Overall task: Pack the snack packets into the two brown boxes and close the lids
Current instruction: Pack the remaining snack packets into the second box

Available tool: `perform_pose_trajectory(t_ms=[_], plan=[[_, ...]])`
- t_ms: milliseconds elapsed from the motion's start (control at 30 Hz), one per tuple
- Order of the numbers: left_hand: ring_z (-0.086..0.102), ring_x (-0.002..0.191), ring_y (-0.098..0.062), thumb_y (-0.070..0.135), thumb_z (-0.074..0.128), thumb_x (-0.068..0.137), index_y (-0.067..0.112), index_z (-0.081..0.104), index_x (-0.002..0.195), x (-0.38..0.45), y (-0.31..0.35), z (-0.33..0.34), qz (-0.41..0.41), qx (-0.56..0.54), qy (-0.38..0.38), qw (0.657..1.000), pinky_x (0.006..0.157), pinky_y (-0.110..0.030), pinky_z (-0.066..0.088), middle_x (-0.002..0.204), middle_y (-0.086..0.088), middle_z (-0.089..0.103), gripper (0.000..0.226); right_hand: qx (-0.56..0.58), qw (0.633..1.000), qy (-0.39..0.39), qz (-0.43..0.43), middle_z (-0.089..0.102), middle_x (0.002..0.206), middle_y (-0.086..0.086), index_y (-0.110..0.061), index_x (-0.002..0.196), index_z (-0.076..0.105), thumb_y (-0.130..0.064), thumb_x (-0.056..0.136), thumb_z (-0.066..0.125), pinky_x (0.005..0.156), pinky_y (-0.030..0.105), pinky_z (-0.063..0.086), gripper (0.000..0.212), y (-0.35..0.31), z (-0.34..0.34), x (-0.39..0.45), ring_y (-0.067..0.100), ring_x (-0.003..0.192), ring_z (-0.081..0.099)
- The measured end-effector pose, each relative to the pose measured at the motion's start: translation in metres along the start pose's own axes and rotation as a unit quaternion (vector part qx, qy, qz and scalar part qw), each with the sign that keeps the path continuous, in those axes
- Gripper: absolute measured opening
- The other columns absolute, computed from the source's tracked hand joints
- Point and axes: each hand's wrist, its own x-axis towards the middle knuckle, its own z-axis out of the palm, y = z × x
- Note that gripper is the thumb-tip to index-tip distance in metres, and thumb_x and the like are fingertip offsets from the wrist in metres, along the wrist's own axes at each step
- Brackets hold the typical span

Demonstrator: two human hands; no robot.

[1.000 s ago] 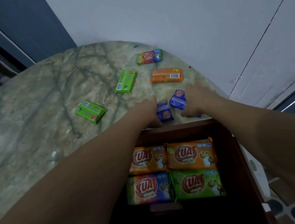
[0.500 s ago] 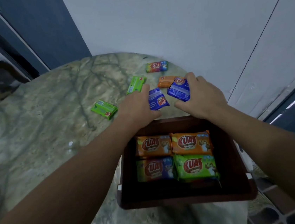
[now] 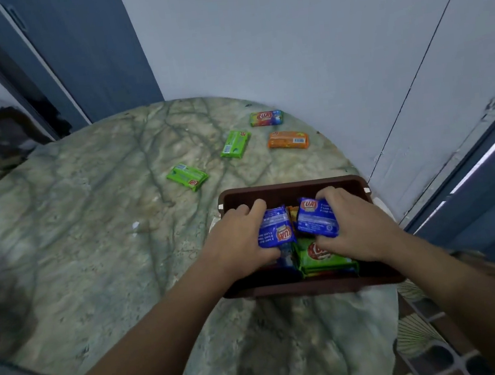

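An open brown box [image 3: 289, 188] sits near the right edge of the marble table, with snack packets inside; a green packet [image 3: 325, 260] shows at its front. My left hand [image 3: 239, 237] grips a blue packet [image 3: 276, 230] over the box. My right hand [image 3: 355, 227] grips a second blue packet [image 3: 316, 218] beside it, also above the box's contents. Loose on the table behind the box lie two green packets [image 3: 187, 176] [image 3: 235, 144], an orange packet [image 3: 288, 140] and a multicoloured packet [image 3: 266, 118]. Only one box is in view.
The round marble table [image 3: 96, 229] stands against a pale wall [image 3: 284, 35], with a blue door frame at the left. The box sits close to the table's right edge, with patterned floor [image 3: 427, 339] below it.
Both hands lifted the two blue packets from the table behind the box and brought them back over the box's contents. The camera view shifted upward.
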Motion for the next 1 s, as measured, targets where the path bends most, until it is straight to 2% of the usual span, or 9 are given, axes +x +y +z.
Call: perform_pose_trajectory(t_ms=[100,200,300,400,600,867,1000], plan=[[0.054,0.096,-0.023,0.066,0.069,0.066,0.028,0.041,0.117,-0.007,-0.001,0.005,0.014,-0.007,0.006,1.0,0.077,-0.038,0.044,0.104,0.003,0.056,0.07,-0.014,1.0,-0.025,-0.01,0.052,0.121,-0.009,-0.033,0.133,0.035,-0.069,0.066,0.062,0.081,0.035,0.053,0.081,0.005,0.003,-0.009,0.01,0.102,0.054],[0.052,0.107,-0.021,0.069,0.068,0.07,0.027,0.041,0.131,-0.011,-0.003,0.016,0.045,0.043,-0.01,0.998,0.091,-0.035,0.041,0.12,0.003,0.057,0.078,-0.072,0.996,-0.039,-0.033,0.051,0.123,-0.011,-0.033,0.138,0.035,-0.071,0.07,0.064,0.084,0.029,0.049,0.083,0.007,0.005,-0.014,0.01,0.105,0.052],[0.052,0.115,-0.022,0.077,0.065,0.072,0.027,0.038,0.139,-0.008,-0.005,0.022,0.05,0.082,-0.015,0.995,0.096,-0.037,0.041,0.128,0.001,0.057,0.088,-0.12,0.99,-0.039,-0.056,0.051,0.125,-0.011,-0.033,0.141,0.036,-0.071,0.074,0.065,0.086,0.027,0.044,0.082,0.007,0.009,-0.014,0.01,0.108,0.051],[0.05,0.118,-0.023,0.082,0.062,0.071,0.026,0.037,0.142,-0.006,-0.004,0.023,0.053,0.109,-0.03,0.992,0.098,-0.039,0.04,0.131,-0.001,0.055,0.094,-0.136,0.987,-0.055,-0.07,0.049,0.132,-0.01,-0.036,0.141,0.038,-0.073,0.074,0.063,0.094,0.03,0.043,0.081,0.005,0.01,-0.012,0.012,0.117,0.049],[0.04,0.119,-0.026,0.086,0.058,0.07,0.024,0.042,0.136,-0.007,-0.003,0.023,0.07,0.17,-0.032,0.983,0.102,-0.041,0.038,0.131,-0.005,0.047,0.092,-0.15,0.984,-0.067,-0.064,0.044,0.136,-0.008,-0.038,0.145,0.038,-0.075,0.074,0.066,0.099,0.032,0.041,0.085,0.005,0.011,-0.011,0.012,0.121,0.043],[0.04,0.116,-0.022,0.074,0.065,0.074,0.03,0.039,0.134,-0.008,-0.002,0.021,0.076,0.138,-0.033,0.987,0.1,-0.039,0.038,0.128,-0.001,0.047,0.08,-0.155,0.983,-0.069,-0.066,0.042,0.141,-0.007,-0.037,0.148,0.034,-0.073,0.074,0.071,0.102,0.032,0.04,0.09,0.003,0.01,-0.012,0.013,0.126,0.04],[0.041,0.117,-0.021,0.077,0.063,0.074,0.032,0.039,0.136,-0.008,-0.002,0.02,0.082,0.13,-0.043,0.987,0.101,-0.039,0.038,0.129,0.001,0.047,0.08,-0.156,0.983,-0.069,-0.071,0.042,0.139,-0.008,-0.037,0.146,0.036,-0.073,0.074,0.071,0.102,0.032,0.04,0.087,0.002,0.009,-0.013,0.012,0.125,0.041]])
